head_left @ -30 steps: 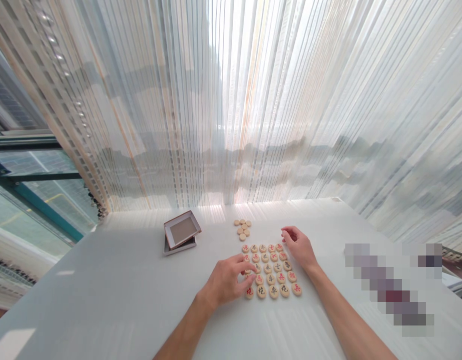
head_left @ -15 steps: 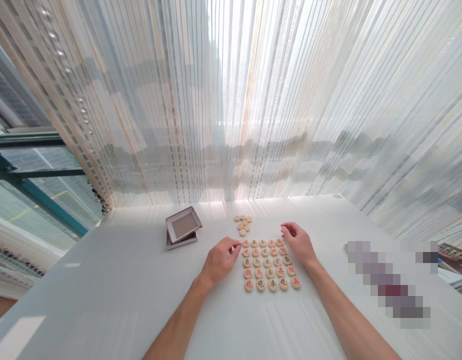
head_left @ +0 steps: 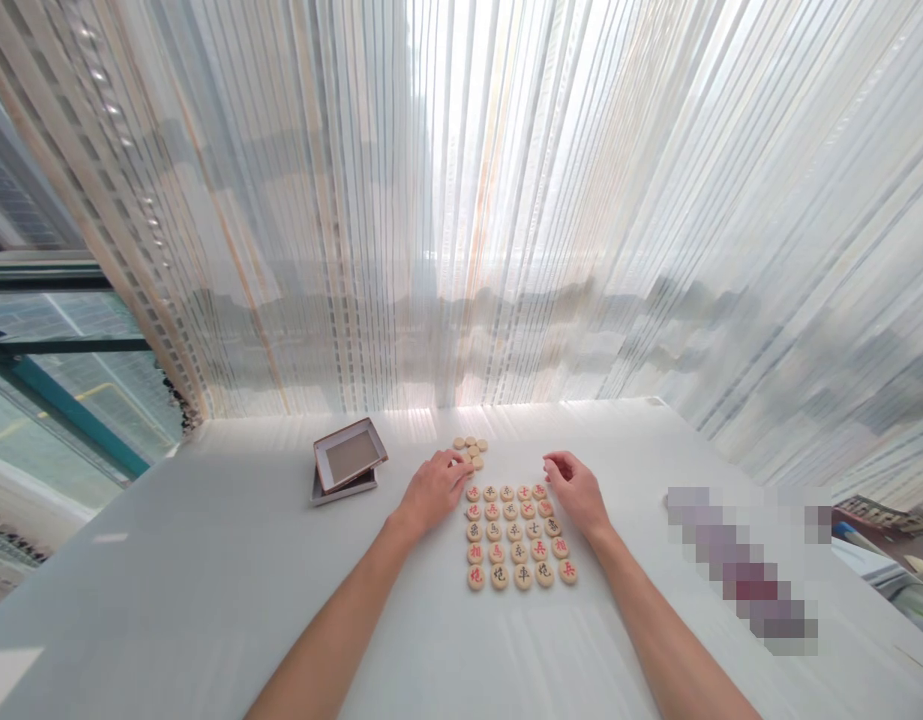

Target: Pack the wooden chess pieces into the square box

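Note:
Round wooden Chinese chess pieces lie face up in several neat rows, with red and black characters on them. Beyond the rows, a small loose group of blank-side-up pieces rests on the table. My left hand reaches to the near edge of this group, its fingers stretched out and apart, the fingertips at the nearest pieces. At the far right corner of the rows is my right hand, its fingers curled in towards the thumb. Whether anything is inside those curled fingers is hidden.
On the white table, an open box sits at the back left, one part tilted on the other. A pixelated long object lies at the right. A striped sheer curtain hangs along the far edge.
My left hand has moved from beside the top row's left end forward to the loose pieces, its fingers reaching out. My right hand keeps its curled pose. The whole view has shifted slightly.

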